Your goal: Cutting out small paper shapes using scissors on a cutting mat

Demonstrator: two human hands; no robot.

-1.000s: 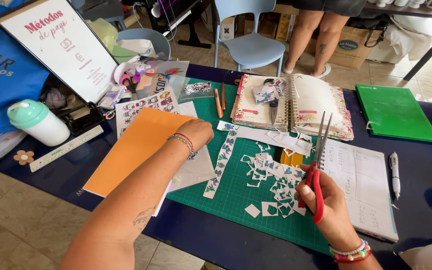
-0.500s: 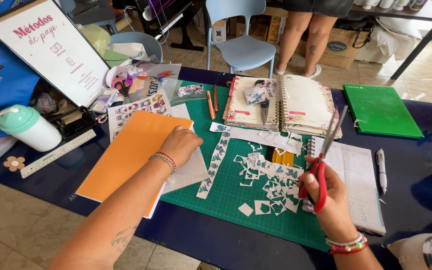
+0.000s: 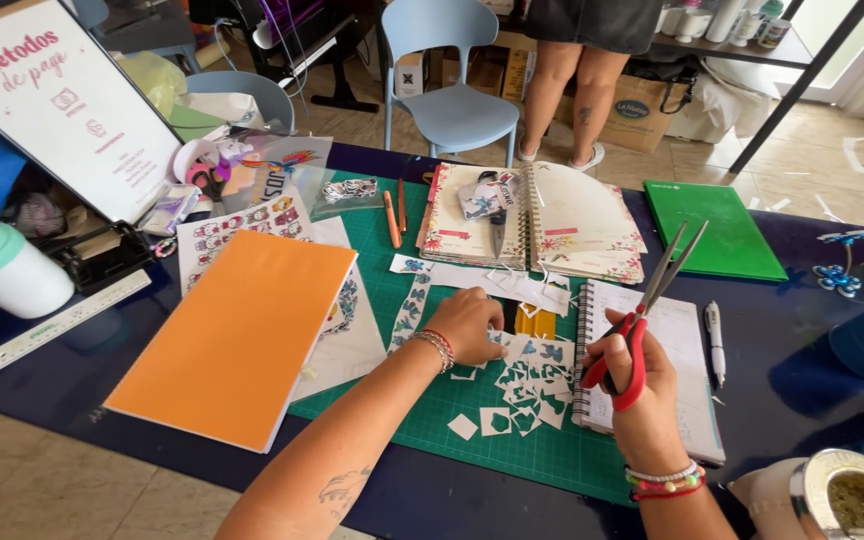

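The left hand (image 3: 470, 322) is pressing flat on paper cutouts (image 3: 527, 385); the right hand (image 3: 642, 385), at three o'clock, is gripping red scissors (image 3: 642, 320), blades pointing one o'clock.

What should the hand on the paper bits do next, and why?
Probably pinch up one small cut-out from the paper pieces and lift it. The left hand rests on that pile on the green cutting mat, while the right hand holds the red scissors up with blades open, cutting nothing.
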